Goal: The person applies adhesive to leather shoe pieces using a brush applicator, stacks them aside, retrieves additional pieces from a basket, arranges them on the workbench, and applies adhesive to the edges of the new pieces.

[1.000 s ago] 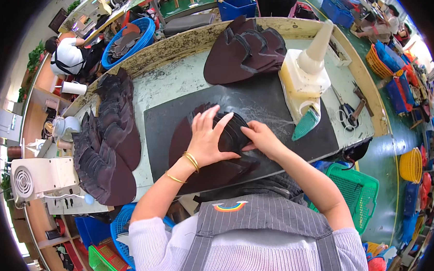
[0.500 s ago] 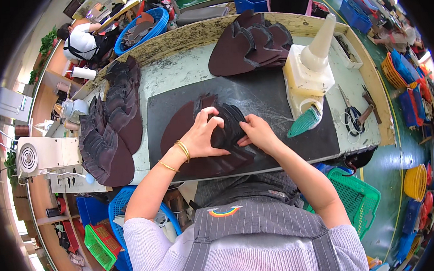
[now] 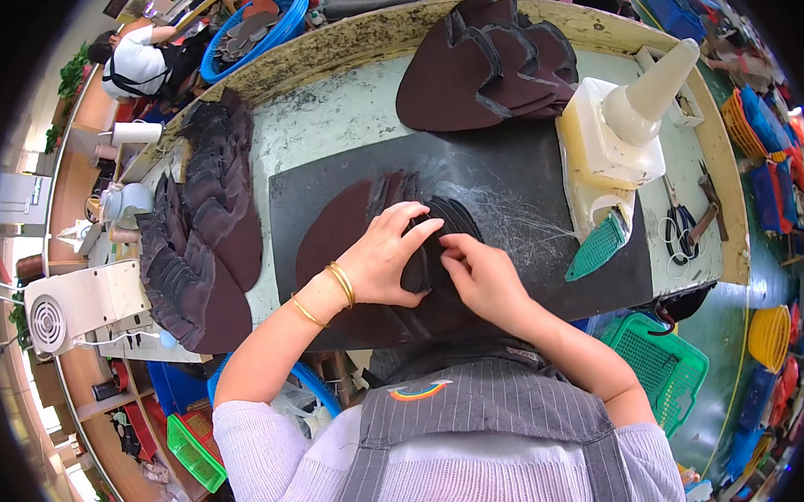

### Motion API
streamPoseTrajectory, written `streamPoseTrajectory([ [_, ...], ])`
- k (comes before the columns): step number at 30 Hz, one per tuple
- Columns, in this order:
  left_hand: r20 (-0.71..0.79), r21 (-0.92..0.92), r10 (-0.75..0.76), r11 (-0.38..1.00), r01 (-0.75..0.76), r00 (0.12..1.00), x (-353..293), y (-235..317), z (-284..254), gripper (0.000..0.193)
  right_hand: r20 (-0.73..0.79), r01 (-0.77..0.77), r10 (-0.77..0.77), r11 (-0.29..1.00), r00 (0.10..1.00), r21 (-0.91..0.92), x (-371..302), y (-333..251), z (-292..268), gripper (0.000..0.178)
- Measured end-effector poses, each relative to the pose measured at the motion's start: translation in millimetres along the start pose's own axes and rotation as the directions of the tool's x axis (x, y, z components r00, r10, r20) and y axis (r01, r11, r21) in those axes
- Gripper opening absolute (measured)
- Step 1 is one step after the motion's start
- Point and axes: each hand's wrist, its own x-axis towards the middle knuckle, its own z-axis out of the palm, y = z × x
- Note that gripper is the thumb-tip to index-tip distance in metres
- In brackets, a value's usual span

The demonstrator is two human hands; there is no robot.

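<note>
The right hand (image 3: 493,287) is now sitting closer to the left hand (image 3: 375,261) than half a second ago, its fingertips just beside the left forefinger; so the hands are covering more of the stack of black pieces (image 3: 455,215), and the handling is apparently concentrating on its left part. The stack is lying fanned at the middle of the frame, beside brown pieces (image 3: 329,232) on the black mat (image 3: 515,179). The left hand is curving wide around the stack, thumb and forefinger standing apart. The right thumb and forefinger are drawing narrow; whether they are gripping an edge, I cannot tell.

At upper right, a white bottle (image 3: 608,143) is holding something yellowish. At upper left, a blue basket (image 3: 297,24) is holding brown and grey pieces (image 3: 245,33). At lower right, a green basket (image 3: 662,356) is standing, its contents unclear.
</note>
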Motion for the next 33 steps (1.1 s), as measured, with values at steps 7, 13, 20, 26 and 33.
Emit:
streamPoseTrajectory([
  [7,-0.246,0.013,-0.086,0.996,0.092,0.965,-12,8,6,0.091,-0.24,0.004,-0.084,0.949,0.967,-0.316,0,8,-19,0.038],
  [13,-0.089,-0.032,-0.261,0.965,0.259,0.961,28,22,24,0.093,-0.081,-0.154,0.172,0.97,0.982,0.19,-4,27,-13,0.031],
  [20,-0.27,-0.03,-0.052,0.999,0.046,0.961,10,14,22,0.079,-0.159,0.263,-0.409,0.793,0.899,-0.55,-78,-21,-92,0.04],
  [26,-0.32,0.13,-0.058,0.986,0.104,0.946,24,53,-13,0.075,-0.049,0.063,-0.26,0.407,0.964,-0.911,-66,-18,-129,0.054],
  [33,-0.159,0.158,-0.128,0.975,0.153,0.979,48,35,38,0.071,-0.399,0.049,-0.32,0.828,0.859,-0.559,-80,-9,-156,0.026],
])
